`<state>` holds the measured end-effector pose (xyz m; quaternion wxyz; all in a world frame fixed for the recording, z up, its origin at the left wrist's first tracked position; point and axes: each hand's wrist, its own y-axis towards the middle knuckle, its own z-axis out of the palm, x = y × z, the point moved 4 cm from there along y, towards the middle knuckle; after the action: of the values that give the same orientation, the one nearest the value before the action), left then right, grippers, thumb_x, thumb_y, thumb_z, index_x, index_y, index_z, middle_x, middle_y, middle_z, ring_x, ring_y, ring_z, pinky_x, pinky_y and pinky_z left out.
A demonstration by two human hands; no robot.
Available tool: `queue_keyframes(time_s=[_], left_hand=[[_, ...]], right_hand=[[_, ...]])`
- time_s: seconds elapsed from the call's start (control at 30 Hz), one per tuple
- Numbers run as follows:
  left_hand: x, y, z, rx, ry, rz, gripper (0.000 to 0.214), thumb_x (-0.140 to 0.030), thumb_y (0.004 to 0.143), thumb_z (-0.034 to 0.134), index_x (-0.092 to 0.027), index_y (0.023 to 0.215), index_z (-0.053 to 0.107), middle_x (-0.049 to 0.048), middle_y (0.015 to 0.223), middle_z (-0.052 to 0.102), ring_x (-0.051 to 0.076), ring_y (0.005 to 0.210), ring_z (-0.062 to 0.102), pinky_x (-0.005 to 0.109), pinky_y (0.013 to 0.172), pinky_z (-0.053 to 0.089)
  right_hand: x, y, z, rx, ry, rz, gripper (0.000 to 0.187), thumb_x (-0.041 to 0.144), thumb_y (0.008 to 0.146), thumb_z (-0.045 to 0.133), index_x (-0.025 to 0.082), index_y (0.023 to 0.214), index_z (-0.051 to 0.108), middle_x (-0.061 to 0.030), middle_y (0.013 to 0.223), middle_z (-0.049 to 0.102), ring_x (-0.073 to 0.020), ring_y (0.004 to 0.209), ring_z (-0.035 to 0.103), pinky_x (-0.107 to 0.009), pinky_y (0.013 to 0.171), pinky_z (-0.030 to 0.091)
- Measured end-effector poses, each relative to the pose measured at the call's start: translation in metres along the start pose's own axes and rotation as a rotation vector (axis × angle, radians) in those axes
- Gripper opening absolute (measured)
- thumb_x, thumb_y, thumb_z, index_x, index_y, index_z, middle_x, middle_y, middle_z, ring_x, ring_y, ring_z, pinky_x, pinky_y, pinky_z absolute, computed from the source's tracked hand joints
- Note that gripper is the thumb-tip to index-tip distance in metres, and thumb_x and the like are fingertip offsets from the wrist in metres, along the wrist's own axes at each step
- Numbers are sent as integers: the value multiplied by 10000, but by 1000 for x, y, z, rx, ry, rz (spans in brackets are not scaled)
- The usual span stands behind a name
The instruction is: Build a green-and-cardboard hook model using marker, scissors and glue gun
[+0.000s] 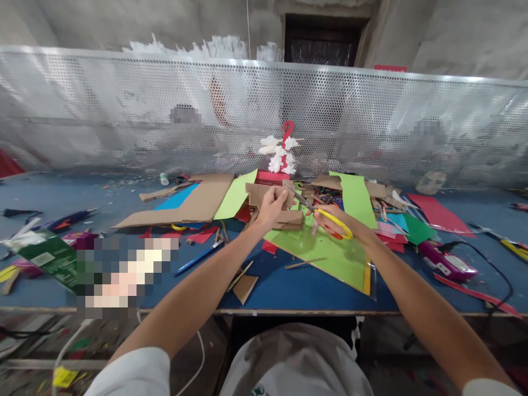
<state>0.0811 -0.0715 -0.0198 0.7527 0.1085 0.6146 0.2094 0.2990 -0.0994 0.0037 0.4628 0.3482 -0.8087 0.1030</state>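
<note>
My left hand (273, 204) grips a small piece of brown cardboard (256, 193) over the middle of the table. In my right hand (329, 219) is a pair of scissors (343, 225) with yellow handles. The metal blades point up and left, with their tips at the cardboard's right edge; I cannot tell whether they touch it. Below my hands lies a folded brown cardboard piece (290, 220), and a bright green sheet (330, 256) spreads under it. Just behind stands a red paper shape with white tufts (284, 157).
A perforated metal screen (136, 115) runs along the back of the blue table (264, 294). Large brown cardboard (206, 198) and a blue pen (198, 258) lie to the left. Red sheets (439, 213) and a purple device with a cord (447, 263) lie right.
</note>
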Motion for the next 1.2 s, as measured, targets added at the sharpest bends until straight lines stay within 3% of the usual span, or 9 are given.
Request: queue_keyframes(time_s=[0.2, 0.37, 0.5, 0.77, 0.87, 1.03, 1.2], left_hand=[[1, 1, -2, 20, 7, 16, 331, -429, 851, 794, -187, 877, 570, -52, 645, 535, 94, 572, 514, 202, 539, 418], [4, 3, -3, 25, -12, 31, 353, -433, 849, 798, -190, 830, 542, -53, 624, 517, 90, 559, 486, 206, 541, 411], [4, 4, -4, 31, -32, 36, 371, -440, 840, 801, -194, 814, 525, -53, 631, 523, 89, 565, 495, 207, 553, 426], [-1, 6, -3, 77, -98, 6, 399, -488, 799, 815, -195, 861, 550, -51, 638, 547, 104, 558, 551, 241, 576, 486], [-7, 6, -2, 94, -72, 22, 418, -495, 774, 832, -191, 878, 566, -40, 670, 576, 103, 552, 566, 238, 559, 490], [-16, 3, 0, 128, -99, 19, 471, -519, 721, 862, -191, 875, 561, -26, 707, 621, 117, 563, 611, 241, 547, 498], [-17, 3, -1, 123, -83, 24, 468, -512, 711, 868, -192, 838, 552, -28, 671, 609, 114, 532, 590, 232, 502, 452]], right_hand=[[-4, 4, 4, -49, -49, 6, 414, 588, 907, 629, 183, 833, 589, 64, 568, 429, -90, 427, 434, -226, 430, 325], [-4, 5, 7, -100, -45, 49, 490, 649, 872, 633, 159, 862, 646, 48, 570, 454, -104, 429, 447, -239, 433, 312], [-3, 5, 10, -115, -84, 27, 516, 679, 890, 598, 172, 798, 620, 30, 558, 468, -122, 455, 486, -247, 457, 319], [-1, 10, 6, -213, -255, -81, 538, 685, 906, 553, 191, 694, 554, 23, 596, 465, -124, 526, 436, -263, 513, 302], [-4, 10, 0, -185, -247, -65, 512, 681, 887, 593, 180, 787, 617, 24, 600, 480, -125, 529, 422, -257, 497, 287], [-17, 8, 2, -12, 29, -9, 620, 731, 911, 526, 161, 1138, 607, 52, 630, 483, -95, 426, 403, -233, 402, 312], [-19, 7, 5, 27, 40, -32, 653, 747, 919, 517, 154, 1180, 595, 55, 639, 478, -79, 423, 421, -206, 375, 324]])
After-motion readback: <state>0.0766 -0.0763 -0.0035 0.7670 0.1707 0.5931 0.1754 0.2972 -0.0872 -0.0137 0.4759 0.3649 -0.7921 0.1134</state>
